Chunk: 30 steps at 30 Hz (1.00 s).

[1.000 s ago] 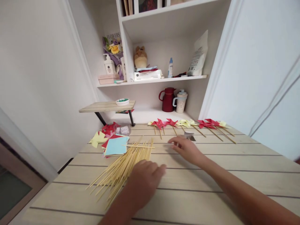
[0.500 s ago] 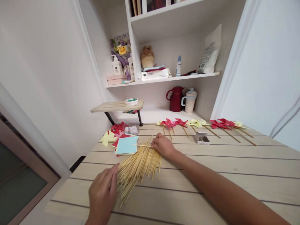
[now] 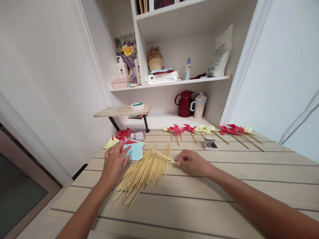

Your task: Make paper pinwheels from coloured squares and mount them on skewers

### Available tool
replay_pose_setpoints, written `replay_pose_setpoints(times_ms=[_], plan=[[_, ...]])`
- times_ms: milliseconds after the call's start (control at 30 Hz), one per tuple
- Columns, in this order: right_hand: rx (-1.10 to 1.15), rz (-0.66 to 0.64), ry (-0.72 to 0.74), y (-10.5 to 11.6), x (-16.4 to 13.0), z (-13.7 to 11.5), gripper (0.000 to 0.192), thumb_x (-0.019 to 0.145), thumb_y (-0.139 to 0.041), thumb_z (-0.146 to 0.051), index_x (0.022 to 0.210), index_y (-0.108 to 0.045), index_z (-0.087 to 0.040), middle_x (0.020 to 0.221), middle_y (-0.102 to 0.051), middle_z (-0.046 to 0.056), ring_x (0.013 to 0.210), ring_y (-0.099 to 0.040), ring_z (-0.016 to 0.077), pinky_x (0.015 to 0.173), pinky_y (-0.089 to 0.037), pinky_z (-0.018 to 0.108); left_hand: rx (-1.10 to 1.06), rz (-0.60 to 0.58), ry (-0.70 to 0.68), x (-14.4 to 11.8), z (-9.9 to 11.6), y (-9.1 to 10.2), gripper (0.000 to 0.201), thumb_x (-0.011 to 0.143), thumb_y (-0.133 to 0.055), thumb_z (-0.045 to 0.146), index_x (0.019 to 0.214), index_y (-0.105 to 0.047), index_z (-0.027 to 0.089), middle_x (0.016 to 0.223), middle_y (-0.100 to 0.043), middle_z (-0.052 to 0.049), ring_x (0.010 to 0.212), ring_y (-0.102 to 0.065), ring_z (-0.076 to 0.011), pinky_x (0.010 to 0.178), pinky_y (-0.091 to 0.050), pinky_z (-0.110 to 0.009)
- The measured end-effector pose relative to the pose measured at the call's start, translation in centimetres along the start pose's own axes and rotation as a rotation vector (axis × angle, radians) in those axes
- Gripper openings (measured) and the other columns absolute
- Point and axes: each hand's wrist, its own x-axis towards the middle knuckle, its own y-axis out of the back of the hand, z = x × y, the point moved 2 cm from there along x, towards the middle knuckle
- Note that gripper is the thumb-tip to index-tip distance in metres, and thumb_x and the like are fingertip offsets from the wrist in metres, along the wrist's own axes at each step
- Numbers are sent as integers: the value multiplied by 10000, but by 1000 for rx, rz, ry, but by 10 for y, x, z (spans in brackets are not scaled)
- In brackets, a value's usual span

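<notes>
A loose pile of thin bamboo sticks [image 3: 142, 172] lies fanned out on the wooden table [image 3: 224, 199]. My right hand [image 3: 193, 162] pinches one bamboo stick [image 3: 163, 156] that rests across the top of the pile. My left hand [image 3: 114, 162] lies flat with its fingertips on a stack of coloured paper squares [image 3: 134, 150], a light blue sheet uppermost, just left of the pile.
Red and yellow paper pinwheels [image 3: 206, 130] on sticks line the table's far edge. A small box of pins [image 3: 209, 144] sits near them. More folded paper [image 3: 122, 134] lies at far left. A low wooden riser [image 3: 122, 111], a red jug [image 3: 184, 104] and a mug [image 3: 198, 106] stand behind.
My left hand moved from the near end of the stick pile up to the paper stack. My right hand drew back to the right, holding one stick.
</notes>
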Motion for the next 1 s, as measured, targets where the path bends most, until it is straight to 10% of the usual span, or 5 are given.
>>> replay_pose_setpoints(times_ms=[167,367,500,1000], plan=[[174,-245,44,7,-37,17,151,784,-622,-304,699,-657,-185,756,-650,23,695,-569,164,627,-422,255,-34,-203,-62,15,-2,-22,355,869,-624,266,1221,-650,225,1472,-477,-175,1372,-396,-352,1095,-277,-529],[220,-153,80,13,-44,20,185,836,-604,-368,863,-694,-209,889,-678,46,816,-612,206,738,-456,296,-111,-404,-40,18,-11,-38,402,835,-668,296,1232,-645,231,1388,-571,-169,1333,-452,-348,1100,-257,-540],[293,-92,89,18,-46,21,320,897,-537,-464,1074,-670,-233,1051,-681,62,942,-606,231,833,-447,332,-131,-423,-68,19,-12,-37,400,847,-646,299,1236,-649,208,1342,-608,-173,1241,-536,-341,1041,-351,-468],[467,-102,-49,14,-45,37,406,878,-530,-571,831,-646,-185,679,-528,-7,614,-423,135,601,-341,275,-256,-317,5,28,-5,-21,239,868,-507,161,808,-731,216,949,-745,-104,916,-658,-265,820,-427,-350]])
